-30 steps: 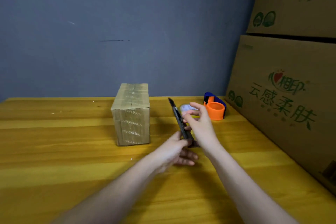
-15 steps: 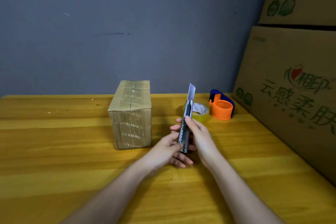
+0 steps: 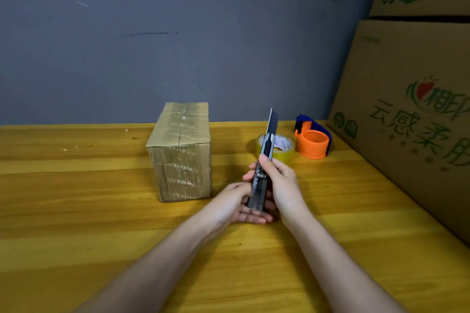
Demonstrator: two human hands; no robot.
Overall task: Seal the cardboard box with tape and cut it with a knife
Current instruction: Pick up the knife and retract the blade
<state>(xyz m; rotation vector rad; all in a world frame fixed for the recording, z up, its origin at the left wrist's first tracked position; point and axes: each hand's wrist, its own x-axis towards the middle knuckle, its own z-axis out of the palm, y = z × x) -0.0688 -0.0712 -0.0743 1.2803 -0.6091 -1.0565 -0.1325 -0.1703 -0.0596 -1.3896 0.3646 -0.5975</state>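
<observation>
the small brown cardboard box, already wrapped in glossy clear tape, is standing on the yellow wooden table, just left of the hands and apart from them. the slim grey utility knife is standing nearly upright between both hands, its blade pushed out and pointing up. the right hand is curling around the knife's handle with the thumb lying on the slider; the left hand is pinching the handle's lower end. the step in hand looks like readying the blade for cutting. the next move calls for turning the edge toward the box's taped seam. behind the knife, a roll of clear tape is lying beside an orange and blue tape dispenser, with large printed cartons on the right.
</observation>
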